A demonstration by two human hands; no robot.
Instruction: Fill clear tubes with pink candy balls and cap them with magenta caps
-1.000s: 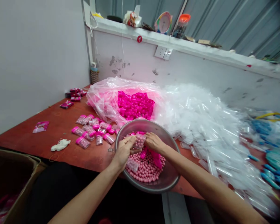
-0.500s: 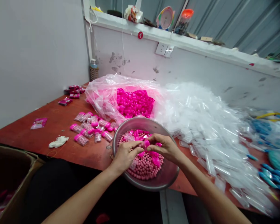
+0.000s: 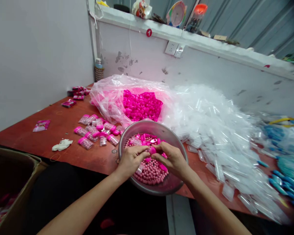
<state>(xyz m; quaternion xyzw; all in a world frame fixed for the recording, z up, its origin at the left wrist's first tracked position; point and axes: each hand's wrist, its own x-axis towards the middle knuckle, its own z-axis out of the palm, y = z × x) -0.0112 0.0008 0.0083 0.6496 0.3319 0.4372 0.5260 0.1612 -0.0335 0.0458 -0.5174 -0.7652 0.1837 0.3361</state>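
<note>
Over a metal bowl (image 3: 161,128), my left hand (image 3: 131,160) and my right hand (image 3: 172,159) meet with closed fingertips around a small pink cap (image 3: 152,150). Whether a clear tube is joined to the cap is hidden by the fingers. Beneath them the bowl holds many round pink beads (image 3: 150,176), with pink caps among them. A small white-and-pink spoon-shaped piece (image 3: 153,141) lies just behind the fingers. One clear tube (image 3: 139,169) rests on the beads beside my left hand.
Capped tubes of pink beads (image 3: 85,143) lie left of the bowl. Behind it sits a plastic bag of pink caps (image 3: 143,106). Clear empty tubes (image 3: 210,120) are heaped to the right, with blue pieces (image 3: 284,186) beyond. A cardboard box (image 3: 35,166) stands at lower left.
The view has shifted slightly. Both hands stay together over the bowl, and the pink cap between the fingertips has turned a little.
</note>
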